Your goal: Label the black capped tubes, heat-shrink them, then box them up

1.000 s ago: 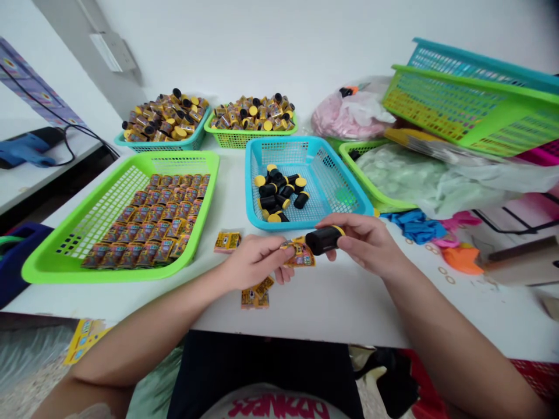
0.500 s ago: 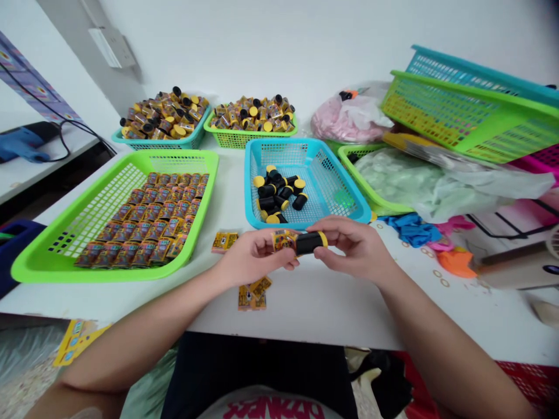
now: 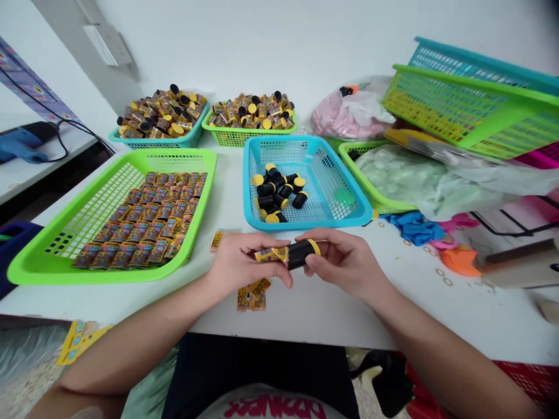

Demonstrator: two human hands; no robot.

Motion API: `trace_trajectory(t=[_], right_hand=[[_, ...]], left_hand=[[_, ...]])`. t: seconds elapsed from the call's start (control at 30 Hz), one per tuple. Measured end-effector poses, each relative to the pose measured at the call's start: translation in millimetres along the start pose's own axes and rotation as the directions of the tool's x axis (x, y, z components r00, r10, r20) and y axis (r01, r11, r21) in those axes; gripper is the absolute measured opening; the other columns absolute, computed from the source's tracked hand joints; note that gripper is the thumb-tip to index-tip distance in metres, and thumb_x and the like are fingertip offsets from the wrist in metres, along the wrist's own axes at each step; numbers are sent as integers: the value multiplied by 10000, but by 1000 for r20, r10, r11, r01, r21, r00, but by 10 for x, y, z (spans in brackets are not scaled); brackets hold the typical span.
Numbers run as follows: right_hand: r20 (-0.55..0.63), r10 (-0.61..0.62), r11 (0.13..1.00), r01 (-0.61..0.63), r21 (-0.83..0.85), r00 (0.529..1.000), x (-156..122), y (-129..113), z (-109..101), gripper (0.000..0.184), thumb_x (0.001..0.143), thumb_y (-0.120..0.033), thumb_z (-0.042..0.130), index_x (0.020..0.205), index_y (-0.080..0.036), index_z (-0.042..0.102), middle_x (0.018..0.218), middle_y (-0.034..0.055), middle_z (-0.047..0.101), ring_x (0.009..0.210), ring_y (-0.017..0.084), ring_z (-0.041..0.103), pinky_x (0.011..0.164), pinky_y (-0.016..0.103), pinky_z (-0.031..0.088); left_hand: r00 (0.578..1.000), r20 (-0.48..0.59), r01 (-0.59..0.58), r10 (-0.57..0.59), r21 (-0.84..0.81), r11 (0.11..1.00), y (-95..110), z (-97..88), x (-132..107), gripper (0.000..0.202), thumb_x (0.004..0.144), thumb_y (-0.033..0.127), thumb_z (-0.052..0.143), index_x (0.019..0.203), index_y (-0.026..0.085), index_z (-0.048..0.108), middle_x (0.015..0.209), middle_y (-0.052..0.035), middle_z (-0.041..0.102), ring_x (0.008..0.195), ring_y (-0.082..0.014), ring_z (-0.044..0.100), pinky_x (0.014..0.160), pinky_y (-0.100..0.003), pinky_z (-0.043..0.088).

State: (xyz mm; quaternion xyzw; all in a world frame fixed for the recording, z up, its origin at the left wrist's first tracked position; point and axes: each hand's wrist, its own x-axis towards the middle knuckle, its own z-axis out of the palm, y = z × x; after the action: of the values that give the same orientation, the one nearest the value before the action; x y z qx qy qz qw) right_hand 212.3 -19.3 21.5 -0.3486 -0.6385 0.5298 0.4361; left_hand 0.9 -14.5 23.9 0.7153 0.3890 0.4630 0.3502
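Observation:
A small black tube with a yellow cap (image 3: 301, 254) is held above the white table's front edge (image 3: 314, 308). My right hand (image 3: 345, 261) grips its capped end. My left hand (image 3: 242, 263) pinches a yellow printed sleeve (image 3: 271, 254) that sits on the tube's other end. Loose yellow sleeves (image 3: 252, 293) lie just below my left hand, and another sleeve (image 3: 216, 240) lies beside it. Right behind my hands, a blue basket (image 3: 338, 198) holds several bare black tubes (image 3: 279, 195).
A big green tray (image 3: 48, 256) at left holds rows of flat sleeves. Two small baskets (image 3: 183, 139) at the back hold finished tubes. At right are bags of pink and green pieces, stacked baskets (image 3: 463, 110), blue and orange scraps, and a cardboard box (image 3: 519, 265).
Both hands drew closer to me and lower. The sleeve, loose in my left hand a second ago, now sits over the end of the black tube.

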Motion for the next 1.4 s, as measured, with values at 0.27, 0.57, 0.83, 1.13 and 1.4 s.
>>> trace_trajectory(t=[0.27,0.57,0.83,1.13,1.4], right_hand=[[-60,-198,935,170,-312,978,-33,21,92,263,766,-275,770,1015,-236,696,972,57,654,643,117,610,605,284,594],[-87,-150,938,114,-328,985,-29,130,98,328,785,-347,779,1065,-241,644,778,7,681,662,154,653,624,305,595],[-10,-471,760,400,-512,882,-63,99,177,303,857,-225,705,1151,-266,645,1189,99,679,1101,229,649,938,407,565],[48,-346,843,333,-423,937,-11,57,34,261,829,-264,748,1081,-249,687,993,40,714,669,120,633,625,281,588],[303,-617,434,635,-639,727,-10,68,47,677,833,-510,695,1390,-190,482,1201,145,645,1161,254,621,996,408,547]], left_hand=[[957,177,-272,230,267,925,-77,-38,29,270,778,332,787,1003,213,697,939,-35,780,822,-189,742,753,-269,582],[918,397,-46,-7,123,991,-112,14,-2,503,900,258,616,1286,246,294,1100,-89,720,937,-214,716,691,-281,538],[972,232,107,-34,-310,945,-101,146,-15,606,834,218,693,1223,261,230,880,-5,710,731,-122,679,667,-230,504],[943,322,67,-88,75,995,-147,60,-24,786,794,199,708,1424,272,245,929,0,732,710,-125,655,619,-223,488],[920,351,340,-172,-499,797,-55,111,2,940,757,214,799,1430,278,146,712,58,683,659,-146,695,619,-237,514]])
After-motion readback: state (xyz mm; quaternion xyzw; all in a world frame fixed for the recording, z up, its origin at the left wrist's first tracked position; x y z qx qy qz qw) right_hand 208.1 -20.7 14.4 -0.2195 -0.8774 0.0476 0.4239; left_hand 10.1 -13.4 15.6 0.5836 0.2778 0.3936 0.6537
